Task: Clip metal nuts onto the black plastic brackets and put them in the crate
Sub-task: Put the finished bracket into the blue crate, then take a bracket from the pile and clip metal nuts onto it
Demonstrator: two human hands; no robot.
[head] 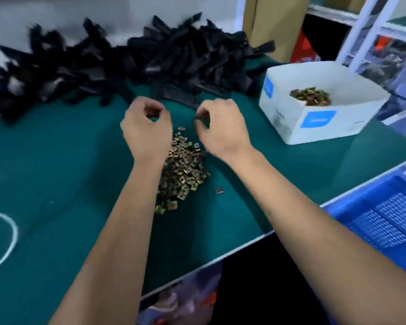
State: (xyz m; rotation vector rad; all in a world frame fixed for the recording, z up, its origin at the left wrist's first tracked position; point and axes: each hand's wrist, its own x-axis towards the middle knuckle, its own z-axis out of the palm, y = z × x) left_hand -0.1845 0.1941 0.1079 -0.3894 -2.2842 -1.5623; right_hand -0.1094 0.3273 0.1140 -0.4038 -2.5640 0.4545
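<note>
A large heap of black plastic brackets (174, 55) lies across the back of the green table (56, 160). In front of it sits a pile of brass-coloured metal nuts (183, 165), with one stray nut (219, 190) to its right. Both hands hover just beyond the nut pile. My left hand (147, 131) has its thumb and forefinger curled together, pinching what looks like a small nut; blur hides the detail. My right hand (222, 127) grips a small black bracket (201, 120) in its curled fingers. The blue crate (384, 221) stands off the table's right edge.
A white carton (314, 127) holding more nuts (311, 97) stands at the right of the table. A cardboard box (274, 19) and shelving stand behind it. A white ring (12, 231) lies at the left. The table's front edge runs diagonally under my right forearm.
</note>
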